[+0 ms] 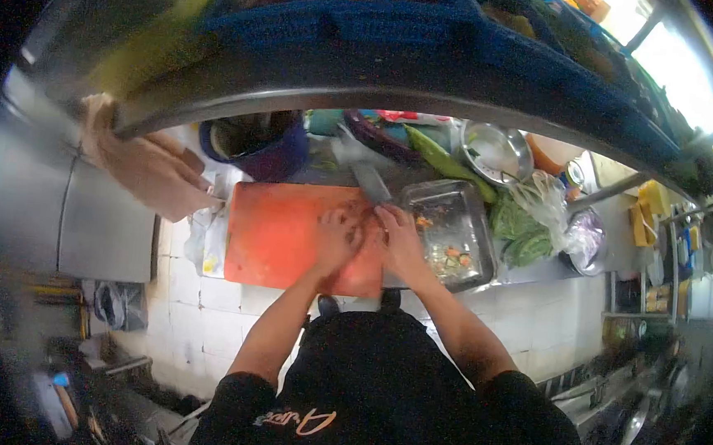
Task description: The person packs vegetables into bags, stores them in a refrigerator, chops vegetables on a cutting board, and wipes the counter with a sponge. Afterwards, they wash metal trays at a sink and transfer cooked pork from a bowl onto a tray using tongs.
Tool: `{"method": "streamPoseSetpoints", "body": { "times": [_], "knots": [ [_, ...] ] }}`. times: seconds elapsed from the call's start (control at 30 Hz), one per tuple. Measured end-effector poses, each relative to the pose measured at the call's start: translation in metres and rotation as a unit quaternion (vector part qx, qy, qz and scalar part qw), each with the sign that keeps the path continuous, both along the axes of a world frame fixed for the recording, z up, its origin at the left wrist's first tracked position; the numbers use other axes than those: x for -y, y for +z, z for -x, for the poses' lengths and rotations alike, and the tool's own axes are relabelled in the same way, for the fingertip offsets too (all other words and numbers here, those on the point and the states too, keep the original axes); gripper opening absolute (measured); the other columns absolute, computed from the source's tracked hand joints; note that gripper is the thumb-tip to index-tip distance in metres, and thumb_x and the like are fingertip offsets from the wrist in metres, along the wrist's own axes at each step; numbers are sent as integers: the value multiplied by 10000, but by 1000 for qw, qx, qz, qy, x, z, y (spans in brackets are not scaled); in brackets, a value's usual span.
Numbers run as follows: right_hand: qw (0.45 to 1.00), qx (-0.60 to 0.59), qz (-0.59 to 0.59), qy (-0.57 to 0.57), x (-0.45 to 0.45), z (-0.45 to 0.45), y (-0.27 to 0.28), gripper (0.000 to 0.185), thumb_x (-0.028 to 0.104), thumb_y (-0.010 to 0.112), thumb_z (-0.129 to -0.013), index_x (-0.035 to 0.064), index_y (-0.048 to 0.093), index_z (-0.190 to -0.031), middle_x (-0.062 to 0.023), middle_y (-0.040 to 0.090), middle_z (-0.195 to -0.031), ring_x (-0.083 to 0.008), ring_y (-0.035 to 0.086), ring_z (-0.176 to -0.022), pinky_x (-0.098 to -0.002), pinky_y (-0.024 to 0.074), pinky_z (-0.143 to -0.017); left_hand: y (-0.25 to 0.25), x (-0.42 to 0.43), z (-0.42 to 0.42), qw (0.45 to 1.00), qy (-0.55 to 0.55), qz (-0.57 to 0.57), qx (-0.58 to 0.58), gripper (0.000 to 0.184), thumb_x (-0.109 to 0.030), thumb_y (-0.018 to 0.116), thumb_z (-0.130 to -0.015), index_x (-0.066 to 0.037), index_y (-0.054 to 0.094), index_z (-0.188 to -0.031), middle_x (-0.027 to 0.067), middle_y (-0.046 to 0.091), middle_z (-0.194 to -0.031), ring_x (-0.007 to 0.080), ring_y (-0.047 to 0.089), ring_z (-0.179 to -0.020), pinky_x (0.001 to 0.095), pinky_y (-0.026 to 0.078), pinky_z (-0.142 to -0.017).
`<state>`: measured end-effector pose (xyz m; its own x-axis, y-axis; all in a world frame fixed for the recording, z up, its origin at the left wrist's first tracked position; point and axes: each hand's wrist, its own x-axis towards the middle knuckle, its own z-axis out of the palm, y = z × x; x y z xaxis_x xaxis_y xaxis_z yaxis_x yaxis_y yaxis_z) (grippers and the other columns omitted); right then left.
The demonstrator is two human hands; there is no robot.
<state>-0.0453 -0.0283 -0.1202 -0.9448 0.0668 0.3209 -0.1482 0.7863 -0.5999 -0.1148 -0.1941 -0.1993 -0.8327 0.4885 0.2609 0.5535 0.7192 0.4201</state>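
Note:
An orange cutting board (269, 233) lies on the metal counter. My left hand (339, 236) is over the right half of the board, its fingers smeared by motion, so its grip cannot be made out. Close beside it, at the board's right edge, my right hand (401, 235) is closed around a knife. The knife's broad blade (370, 182) points away from me, past the board's top right corner. Something dark and blurred lies between the two hands, too unclear to name. Right of my right hand sits a metal tray (479, 268) with small orange and green food scraps.
Behind the board stands a dark blue bucket (274, 163). Long green vegetables (447, 163), a metal bowl (498, 150), leafy greens (528, 247) and purple cabbage (584, 238) are at the back and right. A shelf (365, 99) overhangs the counter; a brown cloth (142, 162) hangs left.

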Motion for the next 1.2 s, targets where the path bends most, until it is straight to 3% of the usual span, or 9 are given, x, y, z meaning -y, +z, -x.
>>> {"method": "streamPoseSetpoints", "body": {
  "times": [0.13,0.3,0.5,0.53,0.63,0.87,0.93,1.0,1.2],
  "knots": [
    [992,-7,-24,-120,-40,-60,31,405,115,562,-758,19,493,-1145,-209,476,-1124,-383,441,-1032,-426,356,-910,39,4,-10,987,126,-3,-103,357,-381,550,-759,-99,607,-970,125,504,-998,317,450,-976,485,334,-832],
    [930,110,-151,-316,-116,-119,-10,448,134,556,-748,40,460,-1176,-218,479,-1136,-368,473,-1029,-458,400,-841,35,3,-3,997,78,22,4,369,-386,543,-781,-92,580,-1002,135,489,-1021,332,441,-980,474,337,-838],
    [947,180,115,-238,-164,-123,-47,367,82,532,-755,31,507,-1117,-168,593,-788,-243,587,-688,-362,471,-612,32,4,-10,997,60,-19,-36,281,-325,569,-772,-80,591,-907,123,499,-977,328,457,-920,443,375,-782],
    [886,302,228,-269,-145,-115,10,374,65,531,-747,-19,502,-1109,-81,559,-705,-142,534,-618,-266,427,-549,38,3,-11,995,77,-26,-54,253,-304,570,-773,-77,594,-884,119,504,-961,325,462,-903,442,380,-770],
    [854,239,397,-234,-175,-143,-12,383,68,519,-751,-10,502,-1126,-45,559,-748,-107,528,-644,-243,404,-532,32,0,-12,996,79,-23,-31,208,-252,562,-785,-79,596,-896,118,494,-953,318,454,-905,424,383,-773],
    [826,224,404,-324,-261,-239,-13,482,34,516,-674,-43,487,-1149,-54,554,-880,-127,524,-717,-234,417,-625,22,8,-24,992,107,-72,-7,157,-180,575,-777,-48,586,-863,126,482,-941,306,449,-920,397,391,-793],
    [833,329,383,-227,-278,-264,-13,423,38,508,-678,-34,524,-1095,-44,561,-859,-116,517,-702,-228,409,-618,31,6,-35,990,131,-58,2,152,-172,577,-775,-37,584,-846,131,482,-947,308,450,-919,406,392,-796],
    [835,390,349,-171,-255,-268,21,324,34,494,-678,-10,586,-986,-19,566,-786,-94,501,-679,-225,397,-577,30,9,-39,991,122,-58,-12,153,-170,576,-775,-32,585,-839,139,483,-950,310,447,-925,412,392,-799],
    [855,380,297,-191,-164,-278,-61,314,56,511,-702,22,601,-1001,-22,571,-753,-103,501,-625,-240,395,-520,22,12,-47,996,72,-60,-5,144,-175,584,-766,-49,593,-837,147,496,-927,322,476,-871,409,408,-764]
  ]
}}
